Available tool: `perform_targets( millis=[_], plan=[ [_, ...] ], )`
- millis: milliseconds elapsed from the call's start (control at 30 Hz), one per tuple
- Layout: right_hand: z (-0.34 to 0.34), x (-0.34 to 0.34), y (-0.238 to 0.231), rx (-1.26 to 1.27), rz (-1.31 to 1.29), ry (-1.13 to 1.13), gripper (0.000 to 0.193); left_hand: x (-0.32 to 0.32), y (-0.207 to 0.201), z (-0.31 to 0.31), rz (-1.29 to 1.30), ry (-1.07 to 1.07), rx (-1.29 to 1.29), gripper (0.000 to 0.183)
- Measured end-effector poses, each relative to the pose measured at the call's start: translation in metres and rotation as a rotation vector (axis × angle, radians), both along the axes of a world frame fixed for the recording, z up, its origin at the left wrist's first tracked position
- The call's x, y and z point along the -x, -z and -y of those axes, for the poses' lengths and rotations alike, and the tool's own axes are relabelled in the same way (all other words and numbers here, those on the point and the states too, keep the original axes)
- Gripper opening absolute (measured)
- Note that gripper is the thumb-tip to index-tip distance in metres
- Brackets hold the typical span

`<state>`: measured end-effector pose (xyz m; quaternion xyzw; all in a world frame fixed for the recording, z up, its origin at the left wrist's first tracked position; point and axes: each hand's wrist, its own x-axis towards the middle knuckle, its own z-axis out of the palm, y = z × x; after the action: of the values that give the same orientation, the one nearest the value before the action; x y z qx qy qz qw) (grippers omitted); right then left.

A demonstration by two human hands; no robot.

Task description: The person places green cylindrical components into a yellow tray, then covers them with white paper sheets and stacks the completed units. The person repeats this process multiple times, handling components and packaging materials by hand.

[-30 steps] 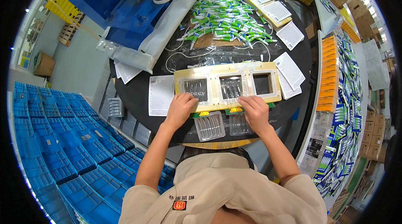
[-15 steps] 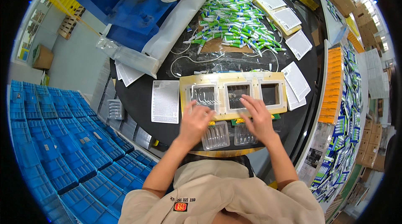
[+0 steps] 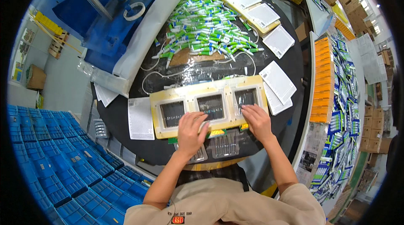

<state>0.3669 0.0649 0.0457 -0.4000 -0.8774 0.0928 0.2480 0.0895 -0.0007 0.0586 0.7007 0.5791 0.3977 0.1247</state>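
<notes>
At the near side of the dark bench (image 3: 136,151), the left hand (image 3: 192,134) bends over a cream three-window frame (image 3: 229,108) lying there; well apart, the right hand (image 3: 258,123) meets its right end. Whether either grips it is unclear. Uneven pressure could skew it; a low left hand could knock the clear trays (image 3: 224,146) in front. Bumped, the heaped tubes (image 3: 206,33) beyond could roll.

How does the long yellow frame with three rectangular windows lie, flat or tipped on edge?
Flat: the long yellow frame lies with its broad face up on the round black table.
</notes>
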Motion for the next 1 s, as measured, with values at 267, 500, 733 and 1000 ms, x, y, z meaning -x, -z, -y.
perform_targets(
  millis=[267, 500, 733, 1000],
  plan=[
    [0.007, -0.012, 0.010, -0.231, 0.113, 0.035, 0.024, 0.077, 0.002, -0.064, -0.167, -0.200, 0.021, 0.025],
    [0.013, -0.004, 0.001, -0.117, 0.159, 0.000, 0.026, 0.127, 0.045, -0.173, -0.343, -0.374, 0.187, 0.038],
    [0.009, -0.008, 0.002, -0.108, 0.308, 0.035, 0.029, 0.146, 0.069, -0.193, -0.230, -0.306, 0.238, 0.017],
    [0.005, -0.003, 0.002, 0.010, 0.216, 0.109, 0.033, 0.155, 0.037, -0.134, 0.267, -0.282, 0.246, 0.018]
  ],
)
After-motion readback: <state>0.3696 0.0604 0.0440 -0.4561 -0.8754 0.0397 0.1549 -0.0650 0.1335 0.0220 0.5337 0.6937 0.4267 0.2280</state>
